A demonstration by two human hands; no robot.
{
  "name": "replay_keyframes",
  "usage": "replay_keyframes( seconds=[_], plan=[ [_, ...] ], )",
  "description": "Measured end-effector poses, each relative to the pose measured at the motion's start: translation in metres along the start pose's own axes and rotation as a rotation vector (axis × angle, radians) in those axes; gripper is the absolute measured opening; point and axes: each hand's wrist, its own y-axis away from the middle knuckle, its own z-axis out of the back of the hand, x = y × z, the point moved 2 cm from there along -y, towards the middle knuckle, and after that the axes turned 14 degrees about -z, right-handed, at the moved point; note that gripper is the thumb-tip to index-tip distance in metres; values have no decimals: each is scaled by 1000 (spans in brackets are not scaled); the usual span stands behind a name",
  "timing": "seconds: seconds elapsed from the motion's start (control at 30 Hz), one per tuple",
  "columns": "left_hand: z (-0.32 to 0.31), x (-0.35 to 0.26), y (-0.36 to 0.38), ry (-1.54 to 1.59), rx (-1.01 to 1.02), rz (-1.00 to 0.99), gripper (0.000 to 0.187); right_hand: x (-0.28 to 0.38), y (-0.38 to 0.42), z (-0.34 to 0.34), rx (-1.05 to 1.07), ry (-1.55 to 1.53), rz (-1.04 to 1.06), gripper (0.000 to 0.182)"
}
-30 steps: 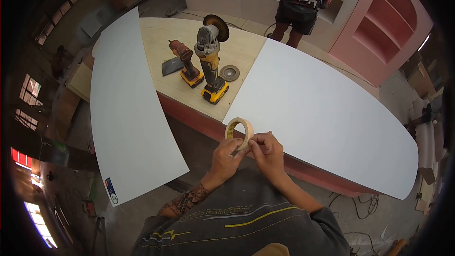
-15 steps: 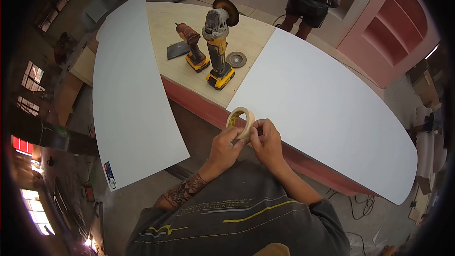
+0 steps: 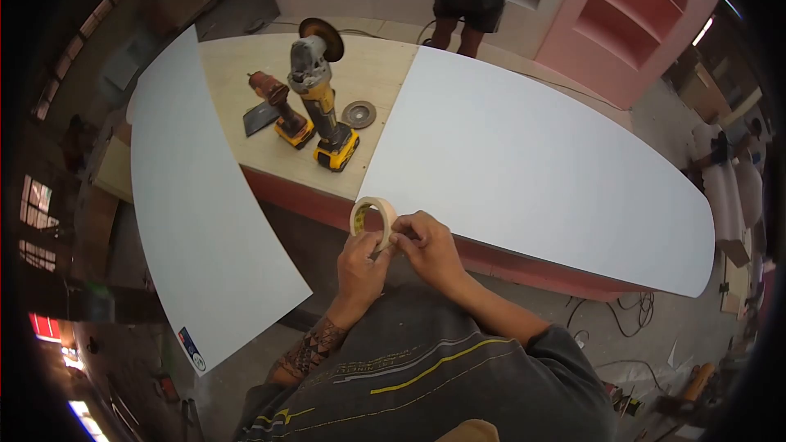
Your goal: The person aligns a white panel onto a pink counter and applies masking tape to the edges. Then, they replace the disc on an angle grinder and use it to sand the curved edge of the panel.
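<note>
A roll of masking tape [image 3: 386, 211] stands upright between my hands at the table's near edge. My left hand [image 3: 363, 266] is closed round its lower rim. The fingers of my right hand [image 3: 426, 250] are pinched at the roll's right side, where the tape's edge is too small to make out. Under and beyond my right hand lies a large white sheet [image 3: 524, 164] with a curved outer edge. Another white sheet [image 3: 205, 188], with a label at its near corner, extends to the left of my hands.
On the wooden tabletop [image 3: 233, 61] stand an angle grinder [image 3: 315, 94] and a red and yellow cordless tool [image 3: 280, 110], beside a grinding disc [image 3: 359, 115]. A person [image 3: 475, 0] stands beyond the table near pink shelving [image 3: 626, 24]. Cables lie on the floor at right.
The view has shifted, so the tools, sheets and person appear further left. My hands still hold the tape roll, with the right hand's fingers slightly changed.
</note>
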Motion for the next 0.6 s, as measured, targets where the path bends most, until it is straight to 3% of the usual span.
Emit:
replay_keyframes(
  seconds=[0.1,0.37,0.43,0.6],
  plan=[
    [-5,8,6,4,49,98,18,-10,-6,2,83,128,-6,15],
    [-7,11,9,8,133,135,22,-23,1,-2,8,-50,-162,21],
    [-7,10,7,2,166,124,23,-27,-1,-2,-5,233,-104,28],
    [-7,11,5,47,247,55,25,-33,-2,4,-37,258,-107,25]
  ],
)
